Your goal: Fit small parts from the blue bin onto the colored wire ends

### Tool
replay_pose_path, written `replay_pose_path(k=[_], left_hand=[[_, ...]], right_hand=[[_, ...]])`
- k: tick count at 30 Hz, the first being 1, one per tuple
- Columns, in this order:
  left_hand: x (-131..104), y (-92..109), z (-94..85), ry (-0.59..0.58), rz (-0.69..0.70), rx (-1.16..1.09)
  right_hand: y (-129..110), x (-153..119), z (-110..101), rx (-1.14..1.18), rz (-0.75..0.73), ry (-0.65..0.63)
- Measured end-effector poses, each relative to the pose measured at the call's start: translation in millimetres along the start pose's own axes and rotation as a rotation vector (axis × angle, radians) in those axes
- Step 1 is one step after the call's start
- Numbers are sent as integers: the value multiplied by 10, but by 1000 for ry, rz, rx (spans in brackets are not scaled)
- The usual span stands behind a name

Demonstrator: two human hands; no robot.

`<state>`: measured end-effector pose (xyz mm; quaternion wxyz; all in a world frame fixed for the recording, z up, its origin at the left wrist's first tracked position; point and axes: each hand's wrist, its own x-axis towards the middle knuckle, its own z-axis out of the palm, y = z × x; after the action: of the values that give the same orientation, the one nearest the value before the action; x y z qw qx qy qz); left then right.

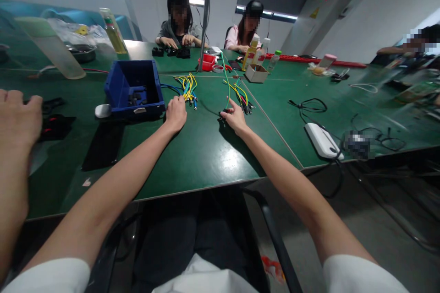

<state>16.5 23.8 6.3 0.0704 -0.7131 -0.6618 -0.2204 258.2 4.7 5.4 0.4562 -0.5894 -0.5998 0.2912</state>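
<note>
My left hand [176, 113] is closed, its curled fingertips at the near side of a bundle of yellow and blue wires [189, 86] with metal end terminals. Whatever lies inside those fingers is hidden. In my right hand [235, 118] a green wire [226, 73] is pinched; it arcs upward away from the thumb and forefinger. A small dark end piece [222, 113] shows at the thumb tip. Just beyond this hand lies a second bundle of yellow, green and red wires [242, 94] with dark ends. Both forearms rest over the green table [206, 160].
A blue bin [134, 112] with small black parts stands left of my left hand, beside a black phone [103, 145]. Another person's hand [19, 116] reaches in at far left. A metal pole [206, 13], red bin [207, 62] and small carton [256, 73] stand ahead. Two people sit opposite.
</note>
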Motion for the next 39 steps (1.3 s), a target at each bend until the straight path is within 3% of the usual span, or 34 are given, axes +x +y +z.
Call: replay_pose_path(k=[6, 11, 19, 24, 29, 39], left_hand=[[-87, 53, -149, -94, 28, 43], [-92, 47, -184, -82, 56, 46], [-112, 52, -272, -178, 21, 76], [-121, 40, -304, -209, 5, 73], [-126, 52, -245, -140, -54, -6], [-44, 49, -137, 41, -264, -372]], right_hand=[[46, 39, -153, -187, -20, 66], [-1, 143, -502, -461, 5, 118], [1, 368, -894, -606, 161, 146], [-18, 438, -973, -694, 198, 129], [-100, 493, -989, -703, 244, 129], [-274, 649, -905, -746, 268, 69]])
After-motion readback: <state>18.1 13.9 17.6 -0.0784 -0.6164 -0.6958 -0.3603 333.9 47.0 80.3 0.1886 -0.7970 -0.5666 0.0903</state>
